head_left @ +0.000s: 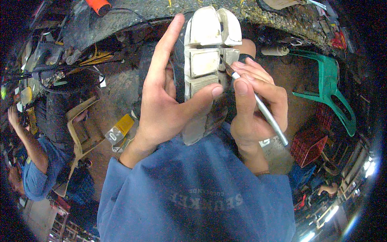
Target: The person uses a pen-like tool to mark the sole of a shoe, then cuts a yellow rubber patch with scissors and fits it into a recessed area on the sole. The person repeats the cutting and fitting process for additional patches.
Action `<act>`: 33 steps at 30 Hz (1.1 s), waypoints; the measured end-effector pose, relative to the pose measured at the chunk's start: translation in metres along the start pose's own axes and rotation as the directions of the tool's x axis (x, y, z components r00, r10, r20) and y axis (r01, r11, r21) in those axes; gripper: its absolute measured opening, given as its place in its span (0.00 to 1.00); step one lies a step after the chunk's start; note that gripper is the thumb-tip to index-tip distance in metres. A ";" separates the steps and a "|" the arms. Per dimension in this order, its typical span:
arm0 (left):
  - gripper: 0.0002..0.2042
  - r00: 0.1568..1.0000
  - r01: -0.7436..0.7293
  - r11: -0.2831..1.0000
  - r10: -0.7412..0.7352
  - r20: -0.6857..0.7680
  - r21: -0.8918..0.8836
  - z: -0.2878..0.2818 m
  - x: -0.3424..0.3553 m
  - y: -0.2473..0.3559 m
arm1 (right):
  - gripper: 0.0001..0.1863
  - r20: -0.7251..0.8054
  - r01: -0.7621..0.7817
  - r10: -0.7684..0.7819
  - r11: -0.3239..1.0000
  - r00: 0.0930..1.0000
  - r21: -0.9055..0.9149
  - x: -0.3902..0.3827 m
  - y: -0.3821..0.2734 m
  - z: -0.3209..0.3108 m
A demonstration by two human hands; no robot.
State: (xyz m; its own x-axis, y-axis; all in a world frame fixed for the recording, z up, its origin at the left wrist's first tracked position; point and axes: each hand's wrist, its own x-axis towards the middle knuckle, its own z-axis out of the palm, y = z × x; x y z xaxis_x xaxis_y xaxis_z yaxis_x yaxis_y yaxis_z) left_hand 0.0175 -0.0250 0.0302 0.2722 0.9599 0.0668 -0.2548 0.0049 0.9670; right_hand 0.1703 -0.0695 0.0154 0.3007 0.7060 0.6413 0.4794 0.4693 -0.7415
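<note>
A shoe (204,62) is held sole up in front of me, its pale sole split into thick blocks by deep grooves. My left hand (165,90) grips it from the left, thumb pressed across the sole and index finger stretched along its side. In my right hand (258,94) is a slim silver-handled tool (266,111), pinched like a pen. Its dark pointed tip lies at the groove between the sole blocks on the right; whether that tip is a blade or bristles I cannot tell. The shoe's lower end is in shadow near my blue shirt.
A dark, stained worktop (133,28) runs across the far side, with an orange object (98,6) on it. On the right are a green plastic chair (326,80) and a red crate (308,145). Another person (40,161) sits at left beside a tan chair (76,137).
</note>
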 end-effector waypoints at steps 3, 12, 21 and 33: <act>0.53 1.000 -0.022 1.000 0.021 0.006 0.014 0.001 0.000 -0.001 | 0.09 -0.004 0.010 -0.010 1.000 1.000 -0.007 0.000 0.001 0.000; 0.54 1.000 0.030 0.999 -0.030 0.010 -0.025 0.003 -0.002 0.001 | 0.08 -0.045 0.001 -0.002 1.000 0.999 -0.027 -0.002 0.000 0.002; 0.54 0.999 0.036 0.998 -0.035 0.013 -0.052 0.003 -0.002 0.000 | 0.10 0.065 -0.011 0.006 0.997 0.998 0.081 0.007 0.008 -0.010; 0.50 0.990 0.136 0.983 -0.138 -0.011 -0.121 0.003 -0.002 0.006 | 0.12 0.199 0.126 -0.142 0.988 0.970 0.095 0.026 0.018 -0.018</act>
State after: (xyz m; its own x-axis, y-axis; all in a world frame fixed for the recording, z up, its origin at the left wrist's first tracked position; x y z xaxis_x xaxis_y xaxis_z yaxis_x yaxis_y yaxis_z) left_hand 0.0180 -0.0274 0.0366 0.2948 0.9530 -0.0702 -0.3257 0.1693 0.9302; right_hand 0.2020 -0.0523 0.0220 0.0591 0.7233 0.6880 0.4331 0.6024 -0.6705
